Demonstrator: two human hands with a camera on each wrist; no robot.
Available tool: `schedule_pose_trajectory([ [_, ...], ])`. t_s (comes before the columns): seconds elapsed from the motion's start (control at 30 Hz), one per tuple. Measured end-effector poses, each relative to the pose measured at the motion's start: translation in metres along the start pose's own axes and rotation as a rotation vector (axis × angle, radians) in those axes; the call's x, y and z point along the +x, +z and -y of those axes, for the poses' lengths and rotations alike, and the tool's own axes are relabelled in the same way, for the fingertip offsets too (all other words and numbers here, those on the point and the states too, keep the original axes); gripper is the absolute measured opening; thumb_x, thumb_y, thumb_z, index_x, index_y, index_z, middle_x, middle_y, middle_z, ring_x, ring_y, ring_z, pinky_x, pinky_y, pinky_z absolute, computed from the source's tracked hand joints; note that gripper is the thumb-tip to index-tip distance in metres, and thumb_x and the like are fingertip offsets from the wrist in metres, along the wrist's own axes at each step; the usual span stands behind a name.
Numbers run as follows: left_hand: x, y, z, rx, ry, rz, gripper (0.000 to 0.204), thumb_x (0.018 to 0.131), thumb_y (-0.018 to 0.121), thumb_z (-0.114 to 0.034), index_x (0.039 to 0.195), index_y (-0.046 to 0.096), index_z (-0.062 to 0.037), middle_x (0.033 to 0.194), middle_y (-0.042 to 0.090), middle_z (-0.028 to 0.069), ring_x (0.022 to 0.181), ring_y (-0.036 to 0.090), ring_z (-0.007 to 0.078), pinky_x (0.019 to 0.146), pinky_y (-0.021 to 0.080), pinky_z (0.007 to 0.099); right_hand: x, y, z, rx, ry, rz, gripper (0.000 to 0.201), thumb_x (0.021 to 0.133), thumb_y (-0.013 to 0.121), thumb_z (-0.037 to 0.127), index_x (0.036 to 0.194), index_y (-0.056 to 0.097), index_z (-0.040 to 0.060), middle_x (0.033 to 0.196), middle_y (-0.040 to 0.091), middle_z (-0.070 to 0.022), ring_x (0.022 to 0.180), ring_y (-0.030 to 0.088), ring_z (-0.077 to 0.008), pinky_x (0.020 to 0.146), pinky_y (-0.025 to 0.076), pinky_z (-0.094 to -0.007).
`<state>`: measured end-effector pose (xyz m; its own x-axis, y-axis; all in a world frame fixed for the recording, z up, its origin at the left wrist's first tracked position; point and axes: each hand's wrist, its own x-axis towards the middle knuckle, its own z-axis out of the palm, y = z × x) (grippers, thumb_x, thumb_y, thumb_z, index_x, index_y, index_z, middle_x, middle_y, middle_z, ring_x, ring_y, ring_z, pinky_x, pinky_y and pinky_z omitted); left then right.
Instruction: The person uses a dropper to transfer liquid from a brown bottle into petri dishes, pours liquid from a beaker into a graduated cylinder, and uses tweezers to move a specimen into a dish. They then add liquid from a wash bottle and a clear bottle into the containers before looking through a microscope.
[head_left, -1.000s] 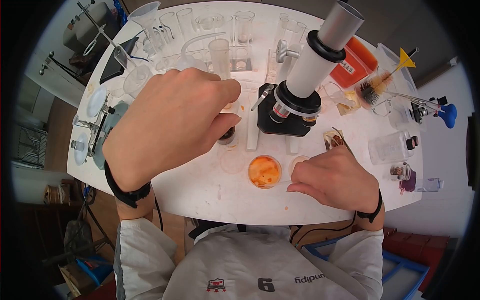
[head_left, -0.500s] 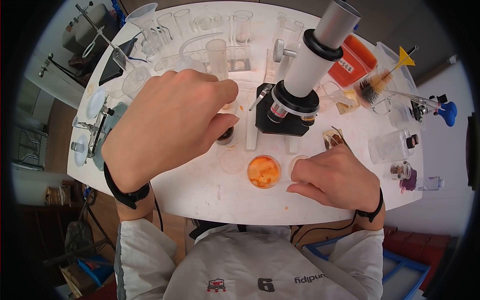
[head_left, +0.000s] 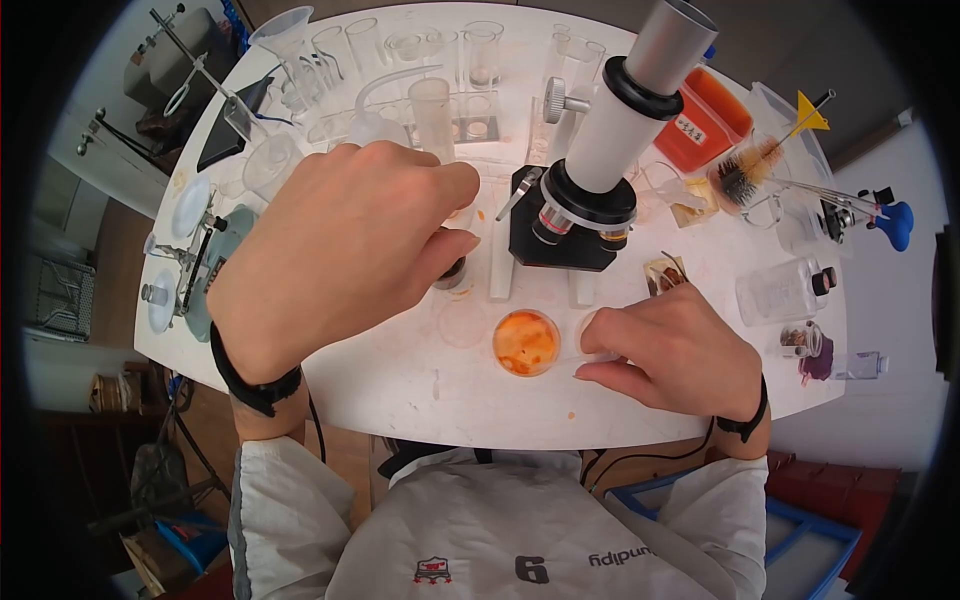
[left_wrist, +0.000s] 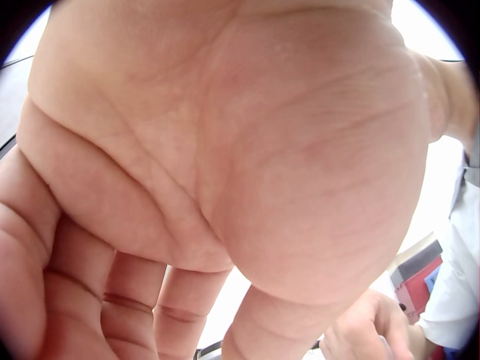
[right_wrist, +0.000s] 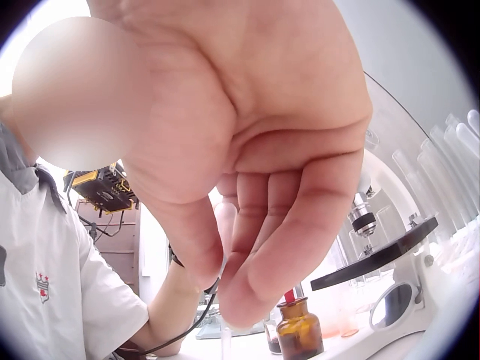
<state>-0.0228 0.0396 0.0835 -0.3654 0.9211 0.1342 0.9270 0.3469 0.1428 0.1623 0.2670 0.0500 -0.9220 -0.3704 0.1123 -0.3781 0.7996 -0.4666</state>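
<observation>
My left hand [head_left: 345, 250] hovers over the table's left half, fingers loosely bent and thumb apart; its fingertips are out of the left wrist view, and I see nothing held. Under its thumb stands a small dark bottle [head_left: 452, 275], partly hidden. A round clear dish [head_left: 526, 343] with orange, streaked contents lies between the hands. To its right, my right hand [head_left: 675, 350] pinches a clear thin strip [right_wrist: 226, 343] between thumb and forefinger; the strip points down in the right wrist view. An amber bottle [right_wrist: 299, 330] with something red above its neck is behind the fingertips there.
The microscope [head_left: 575, 215] stands behind the dish. Beakers and a funnel [head_left: 283, 30] line the back, and a balance [head_left: 190, 250] is at left. On the right are an orange-red tub [head_left: 705, 120], brushes, and a clear bottle [head_left: 775, 295].
My right thumb and forefinger look slightly farther apart, and the hand has shifted a little. My left hand has barely moved. The whole head view has drifted slightly.
</observation>
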Motion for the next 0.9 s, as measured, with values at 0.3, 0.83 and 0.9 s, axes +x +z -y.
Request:
schedule_pose_trajectory([
  [0.3, -0.0001, 0.0003, 0.0003, 0.008, -0.004, 0.012, 0.019, 0.089, 0.078, -0.016, 0.1, 0.07, -0.0042, 0.08, 0.067, 0.0111, 0.071, 0.069, 0.0309, 0.063, 0.049, 0.0439, 0.002, 0.0022, -0.0004, -0.015, -0.002, -0.007, 0.026, 0.086, 0.086, 0.017, 0.092, 0.062, 0.0095, 0.067, 0.063, -0.006, 0.058, 0.064, -0.0282, 0.053, 0.047, -0.0382],
  [0.83, 0.0001, 0.0002, -0.0007, 0.009, -0.014, 0.021, 0.019, 0.089, 0.078, -0.017, 0.101, 0.071, -0.0043, 0.08, 0.068, 0.0114, 0.073, 0.069, 0.0316, 0.064, 0.05, 0.0444, -0.0007, 0.005, -0.0034, -0.06, -0.013, -0.014, 0.028, 0.085, 0.085, 0.021, 0.085, 0.06, 0.0099, 0.062, 0.056, -0.006, 0.056, 0.06, -0.0273, 0.052, 0.044, -0.0392],
  [0.9, 0.0001, 0.0002, -0.0008, 0.011, -0.016, 0.022, 0.019, 0.089, 0.078, -0.017, 0.101, 0.071, -0.0043, 0.08, 0.068, 0.0115, 0.073, 0.069, 0.0317, 0.064, 0.05, 0.0445, -0.0006, 0.0048, -0.0037, -0.063, -0.015, -0.011, 0.028, 0.085, 0.085, 0.021, 0.085, 0.06, 0.0099, 0.062, 0.056, -0.006, 0.056, 0.06, -0.0274, 0.052, 0.044, -0.0392],
])
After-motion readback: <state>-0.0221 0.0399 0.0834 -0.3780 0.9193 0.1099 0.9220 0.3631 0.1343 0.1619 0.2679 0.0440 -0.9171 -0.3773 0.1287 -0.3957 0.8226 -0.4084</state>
